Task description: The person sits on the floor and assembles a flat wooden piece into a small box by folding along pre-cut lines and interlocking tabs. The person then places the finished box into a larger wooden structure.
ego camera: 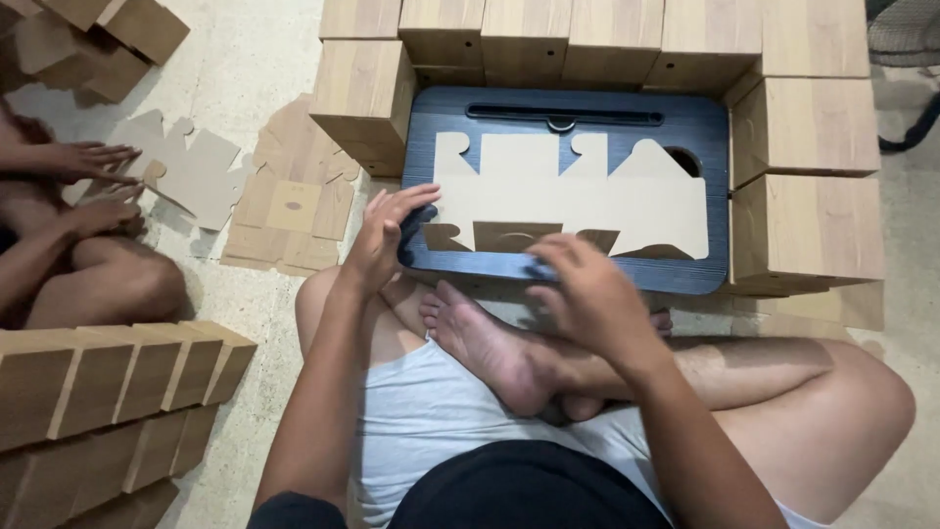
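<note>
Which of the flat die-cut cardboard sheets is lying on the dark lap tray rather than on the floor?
The pale flat cardboard cutout on the dark tray, at both hands' fingertips. The other flat sheets lie on the floor to the left, by another person's hands.

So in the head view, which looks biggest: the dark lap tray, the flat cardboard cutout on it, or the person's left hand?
1. Dark lap tray
2. Flat cardboard cutout, lying within the tray
3. Left hand, though it sits nearer the camera, which enlarges it.

Soft, even indoor light, no glare. The right hand (587, 294) is motion-blurred below the sharp dark tray (705, 147); shadows beside it stay faint.
</note>
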